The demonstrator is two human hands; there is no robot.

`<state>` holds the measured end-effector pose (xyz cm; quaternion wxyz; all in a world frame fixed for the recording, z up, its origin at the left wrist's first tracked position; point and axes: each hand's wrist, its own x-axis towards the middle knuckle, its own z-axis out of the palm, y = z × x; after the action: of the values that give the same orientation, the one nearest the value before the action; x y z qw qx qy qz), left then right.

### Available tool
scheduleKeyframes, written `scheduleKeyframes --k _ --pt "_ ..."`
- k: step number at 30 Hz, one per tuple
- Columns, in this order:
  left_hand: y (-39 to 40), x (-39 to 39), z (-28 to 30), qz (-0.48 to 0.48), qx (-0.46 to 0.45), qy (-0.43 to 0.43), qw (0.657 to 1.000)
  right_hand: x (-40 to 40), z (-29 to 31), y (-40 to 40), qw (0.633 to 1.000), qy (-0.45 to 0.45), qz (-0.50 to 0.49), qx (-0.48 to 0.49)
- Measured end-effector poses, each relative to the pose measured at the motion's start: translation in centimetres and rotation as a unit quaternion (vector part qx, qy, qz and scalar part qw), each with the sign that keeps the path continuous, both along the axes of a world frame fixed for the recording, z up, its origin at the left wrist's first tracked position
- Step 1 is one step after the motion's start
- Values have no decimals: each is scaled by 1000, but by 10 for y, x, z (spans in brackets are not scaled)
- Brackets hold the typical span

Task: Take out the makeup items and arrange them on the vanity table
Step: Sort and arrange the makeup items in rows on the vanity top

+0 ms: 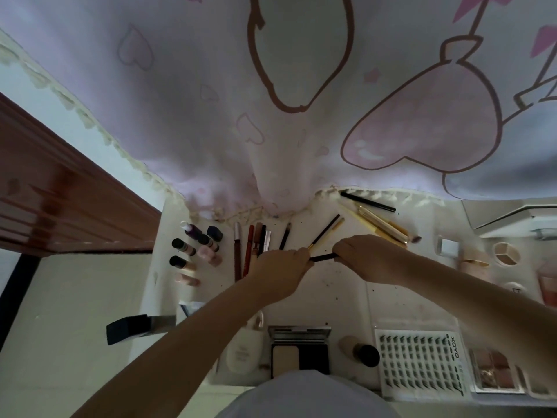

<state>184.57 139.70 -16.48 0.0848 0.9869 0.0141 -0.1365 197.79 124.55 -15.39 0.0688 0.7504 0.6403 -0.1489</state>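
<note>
My left hand (278, 271) and my right hand (372, 256) meet over the middle of the white vanity table (340, 285). Between them they grip a short black pencil (322, 257), one end in each hand. A black-and-gold pencil (324, 232) sticks up and to the right from my left hand's fingers. A row of lip and eye pencils (251, 247) lies just left of my left hand. Several small bottles (196, 251) lie further left. Gold brushes and a black pencil (379, 220) lie at the back right.
A printed curtain (271, 116) hangs over the table's back edge. Along the front edge lie a white pouch (244, 346), an open compact (300, 349), a foundation bottle (360, 351), a lash tray (420, 362) and an eyeshadow palette (494, 369). Powder pans and a pink cup sit at the right. A wooden frame (60, 200) stands left.
</note>
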Motion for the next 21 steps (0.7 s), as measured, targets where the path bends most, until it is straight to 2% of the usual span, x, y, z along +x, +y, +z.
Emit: scheduleKeyframes --k 3,5,8,10,13,16,21 --pt "4 8 10 -13 30 -18 999 -6 6 8 999 4 1 35" --pt "15 2 11 -5 33 7 999 -2 3 6 999 27 -24 31" --pt "63 -21 11 110 71 65 989 29 3 -26 986 -29 -162 -15" --pt "79 -31 14 136 63 56 987 40 4 -40 973 -22 -229 -18" --pt "51 -15 29 95 -25 3 995 20 11 -18 983 17 -177 51" --pt "25 -2 31 99 -58 -11 993 5 13 1 987 43 -107 112" --pt "22 -16 26 121 -99 -21 987 6 13 -5 987 58 -97 117"
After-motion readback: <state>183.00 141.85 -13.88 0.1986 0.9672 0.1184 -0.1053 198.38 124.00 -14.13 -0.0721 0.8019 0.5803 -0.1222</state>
